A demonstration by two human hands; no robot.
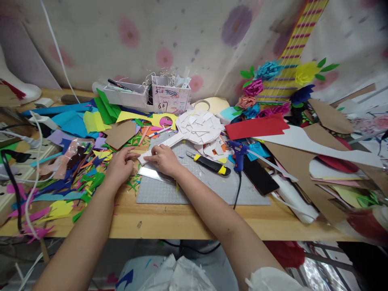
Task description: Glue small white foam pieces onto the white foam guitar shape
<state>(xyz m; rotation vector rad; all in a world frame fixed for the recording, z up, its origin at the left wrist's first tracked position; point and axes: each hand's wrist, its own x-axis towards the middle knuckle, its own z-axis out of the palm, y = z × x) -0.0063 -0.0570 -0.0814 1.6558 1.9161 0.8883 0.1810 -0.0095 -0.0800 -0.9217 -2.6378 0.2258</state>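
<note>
This was a small craft workspace: a wooden counter point(182, 224) carried a gridded grey cutting mat point(206, 194), a yellow-and-black utility knife point(212, 164), a blue glue gun point(239, 155) and heaps of coloured paper scraps point(95, 180). Paper flowers point(268, 70) and cardboard offcuts point(330, 115) crowded its right side. The flower-patterned curtain point(194, 32) behind suggested a room in a home, though the blurred edges of the view left that uncertain.

head camera | worn on head | faces forward, down | near, above table point(163, 224)
</note>
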